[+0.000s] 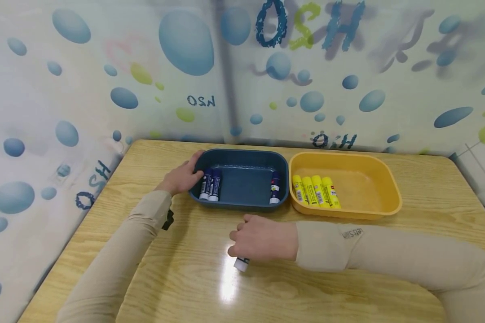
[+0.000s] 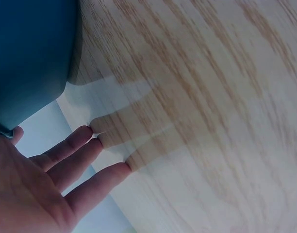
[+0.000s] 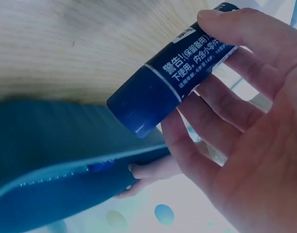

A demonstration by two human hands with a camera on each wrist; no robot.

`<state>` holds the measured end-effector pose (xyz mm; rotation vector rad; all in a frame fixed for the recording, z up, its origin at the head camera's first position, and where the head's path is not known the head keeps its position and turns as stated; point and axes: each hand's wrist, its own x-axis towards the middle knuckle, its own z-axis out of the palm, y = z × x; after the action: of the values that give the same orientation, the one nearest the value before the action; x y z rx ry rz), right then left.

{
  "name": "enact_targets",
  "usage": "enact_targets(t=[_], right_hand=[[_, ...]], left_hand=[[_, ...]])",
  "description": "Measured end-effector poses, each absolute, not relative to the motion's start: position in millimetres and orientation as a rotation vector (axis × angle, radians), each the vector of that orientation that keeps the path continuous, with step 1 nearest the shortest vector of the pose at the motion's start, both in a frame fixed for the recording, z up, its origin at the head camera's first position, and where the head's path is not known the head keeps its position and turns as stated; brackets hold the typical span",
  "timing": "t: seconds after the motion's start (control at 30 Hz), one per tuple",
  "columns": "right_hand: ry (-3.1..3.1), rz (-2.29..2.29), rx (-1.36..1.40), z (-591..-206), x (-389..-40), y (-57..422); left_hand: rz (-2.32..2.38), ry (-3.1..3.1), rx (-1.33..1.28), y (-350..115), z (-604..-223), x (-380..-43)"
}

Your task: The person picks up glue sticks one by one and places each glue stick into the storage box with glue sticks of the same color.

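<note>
In the head view my right hand (image 1: 262,237) grips a glue stick above the table, in front of the blue bin. The right wrist view shows this dark blue glue stick (image 3: 160,80), with white print, between thumb and fingers. My left hand (image 1: 182,177) rests at the left end of the blue bin (image 1: 242,207), its thumb over the rim. In the left wrist view three fingers of the left hand (image 2: 46,187) extend loosely towards the table. Two blue glue sticks (image 1: 214,185) lie at the bin's left side, another blue glue stick (image 1: 275,187) at its right.
A yellow bin (image 1: 368,184) stands against the blue bin's right side, with several yellow glue sticks (image 1: 317,190) along its left. Both stand on a wooden table (image 1: 194,278) near its back edge. A wall covering with printed bubbles (image 1: 186,42) rises behind.
</note>
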<state>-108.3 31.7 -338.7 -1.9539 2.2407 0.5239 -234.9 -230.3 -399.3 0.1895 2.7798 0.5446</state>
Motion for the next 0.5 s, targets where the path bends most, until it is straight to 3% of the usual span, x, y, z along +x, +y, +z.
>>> enact_targets(t=[0.5], right_hand=[[2.340,0.564,-1.772,-294,-130,51]], left_hand=[[0.544,2.754,0.185,-230,-396,-235]])
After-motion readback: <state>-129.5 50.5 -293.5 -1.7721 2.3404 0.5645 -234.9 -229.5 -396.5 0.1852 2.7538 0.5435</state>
